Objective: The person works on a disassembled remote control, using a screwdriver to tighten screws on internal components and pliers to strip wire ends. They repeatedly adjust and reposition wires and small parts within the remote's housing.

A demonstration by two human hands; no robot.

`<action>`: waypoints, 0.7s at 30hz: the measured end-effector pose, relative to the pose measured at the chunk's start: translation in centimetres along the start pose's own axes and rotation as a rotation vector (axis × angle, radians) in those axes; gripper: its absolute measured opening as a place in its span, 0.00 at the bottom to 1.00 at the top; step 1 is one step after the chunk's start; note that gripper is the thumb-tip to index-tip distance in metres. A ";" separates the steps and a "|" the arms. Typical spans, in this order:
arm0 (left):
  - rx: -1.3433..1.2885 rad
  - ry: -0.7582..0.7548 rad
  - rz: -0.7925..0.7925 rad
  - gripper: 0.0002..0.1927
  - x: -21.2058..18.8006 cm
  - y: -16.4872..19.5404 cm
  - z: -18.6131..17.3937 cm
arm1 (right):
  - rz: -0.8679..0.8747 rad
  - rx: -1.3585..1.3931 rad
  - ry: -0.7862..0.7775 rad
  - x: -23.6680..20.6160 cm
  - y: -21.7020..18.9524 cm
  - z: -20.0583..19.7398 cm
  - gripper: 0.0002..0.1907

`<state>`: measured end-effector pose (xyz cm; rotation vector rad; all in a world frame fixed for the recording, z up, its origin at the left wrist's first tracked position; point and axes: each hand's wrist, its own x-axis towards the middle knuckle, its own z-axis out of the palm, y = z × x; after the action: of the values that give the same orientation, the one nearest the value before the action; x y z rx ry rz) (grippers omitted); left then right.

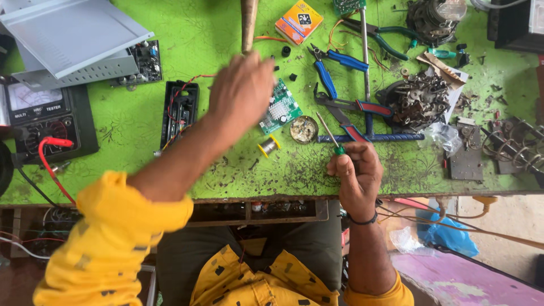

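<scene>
My left hand (241,90) is stretched out over the green worktable (141,130), blurred, at the lower end of a wooden handle (249,22) that runs off the top edge; whether it grips the handle I cannot tell. A small green circuit board (281,107) lies just right of that hand. My right hand (356,170) is closed on a thin screwdriver with a green grip (330,134), its tip pointing up toward a round metal tin (304,129). A small solder spool (268,146) sits between the two hands.
A black open device case with wires (180,110) lies left of centre. An analogue multimeter (39,119) with a red lead and a grey metal cover (68,34) are at the left. Blue-handled pliers (331,68), an orange box (298,21) and scrap metal parts (416,99) crowd the right.
</scene>
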<state>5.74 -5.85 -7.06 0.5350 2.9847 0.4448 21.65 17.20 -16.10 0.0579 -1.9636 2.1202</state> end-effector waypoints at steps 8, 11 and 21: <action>0.278 0.224 0.079 0.03 5.7 -2.0 -1.6 | -0.003 0.018 0.014 0.0 -0.2 0.1 0.15; 0.169 0.203 0.004 0.11 6.2 -1.9 -1.8 | -0.009 0.011 0.006 0.0 -0.2 0.1 0.16; 0.082 0.033 -0.105 0.10 6.4 -2.4 -2.1 | -0.019 0.017 -0.011 0.1 -0.5 0.1 0.16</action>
<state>-1.36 -6.36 -5.90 0.3781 3.0558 0.3269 21.63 17.18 -15.55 0.0911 -1.9434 2.1287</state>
